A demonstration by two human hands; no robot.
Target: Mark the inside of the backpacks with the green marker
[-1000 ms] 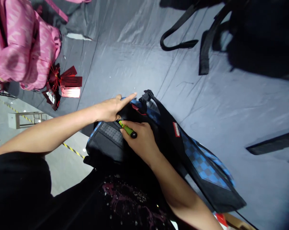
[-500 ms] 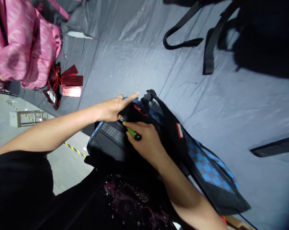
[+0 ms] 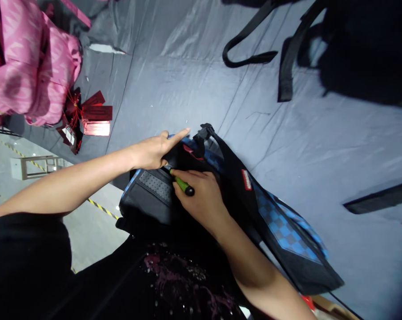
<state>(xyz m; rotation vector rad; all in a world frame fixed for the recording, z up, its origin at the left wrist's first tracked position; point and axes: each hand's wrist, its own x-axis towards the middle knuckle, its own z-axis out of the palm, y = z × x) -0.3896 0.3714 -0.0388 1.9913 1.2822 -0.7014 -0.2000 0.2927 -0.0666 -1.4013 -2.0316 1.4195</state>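
A black backpack with blue checks (image 3: 283, 226) lies at the edge of the grey-covered table, against my body. My right hand (image 3: 203, 193) is wrapped round a small tool with a green and black handle (image 3: 182, 184). Its metal tip meets the black fabric beside a grey perforated panel (image 3: 154, 186); what kind of tool it is, I cannot make out. Just left of that tip, my left hand (image 3: 152, 151) grips the backpack's upper edge, thumb pressed down and index finger stretched out. The palm hides the fabric it holds.
Pink backpacks (image 3: 30, 66) with red tags (image 3: 97, 113) are at the far left. Dark bags with loose straps (image 3: 286, 73) lie at the upper right, another black strap (image 3: 381, 196) at the right. A stool (image 3: 36, 166) stands on the floor beyond yellow-black tape (image 3: 102, 208).
The whole view has shifted slightly, so everything appears a little further left. Both hands keep their hold, with the tool's tip at about the same place on the backpack.
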